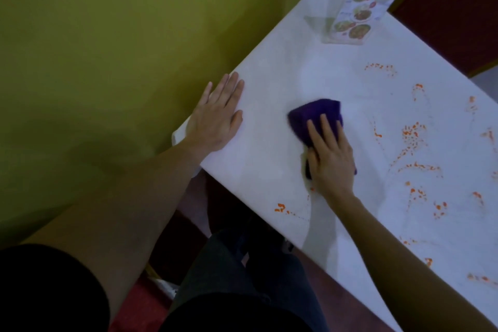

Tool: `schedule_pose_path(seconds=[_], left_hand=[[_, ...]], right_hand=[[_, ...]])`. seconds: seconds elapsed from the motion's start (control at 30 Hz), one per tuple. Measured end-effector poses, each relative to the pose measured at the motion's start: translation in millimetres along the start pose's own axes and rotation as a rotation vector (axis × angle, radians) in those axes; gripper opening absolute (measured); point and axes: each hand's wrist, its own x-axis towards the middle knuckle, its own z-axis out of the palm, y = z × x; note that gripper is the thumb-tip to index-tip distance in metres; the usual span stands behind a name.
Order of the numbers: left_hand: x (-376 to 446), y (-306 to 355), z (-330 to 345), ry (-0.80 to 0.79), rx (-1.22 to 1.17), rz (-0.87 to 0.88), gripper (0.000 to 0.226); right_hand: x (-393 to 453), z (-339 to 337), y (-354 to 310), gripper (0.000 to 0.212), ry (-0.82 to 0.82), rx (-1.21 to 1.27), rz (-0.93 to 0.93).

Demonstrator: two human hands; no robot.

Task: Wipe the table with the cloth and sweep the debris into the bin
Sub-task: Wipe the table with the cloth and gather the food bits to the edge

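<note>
Two hands are at work on the white table (269,83): the left hand (215,113) lies flat with straight fingers at the table's edge, probably as a brace, while the right hand (330,153) presses the purple cloth (310,116) down with extended fingers. Orange debris (412,135) lies scattered further right, unwiped; no bin is visible.

Only a menu stand (358,5) obstructs the table (269,83).
</note>
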Motion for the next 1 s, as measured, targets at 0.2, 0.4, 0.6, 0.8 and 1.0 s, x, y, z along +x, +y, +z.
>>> schedule_pose_path(seconds=[0.2, 0.4, 0.6, 0.8, 1.0], left_hand=[[0, -1, 2, 0.01, -0.013, 0.011, 0.062], [-1, -2, 1, 0.011, -0.016, 0.025, 0.062], [2, 0, -4, -0.014, -0.044, 0.064, 0.063], [8, 10, 3, 0.004, -0.012, 0.088, 0.063], [8, 9, 6, 0.009, 0.002, 0.091, 0.063]], right_hand=[[67, -5, 5, 0.055, 0.035, 0.046, 0.267], [63, 11, -64, 0.053, -0.024, 0.033, 0.074], [-9, 10, -34, 0.054, 0.003, 0.007, -0.023], [24, -6, 25, 0.055, 0.013, 0.003, 0.221], [95, -4, -14, 0.057, -0.003, 0.059, 0.296]])
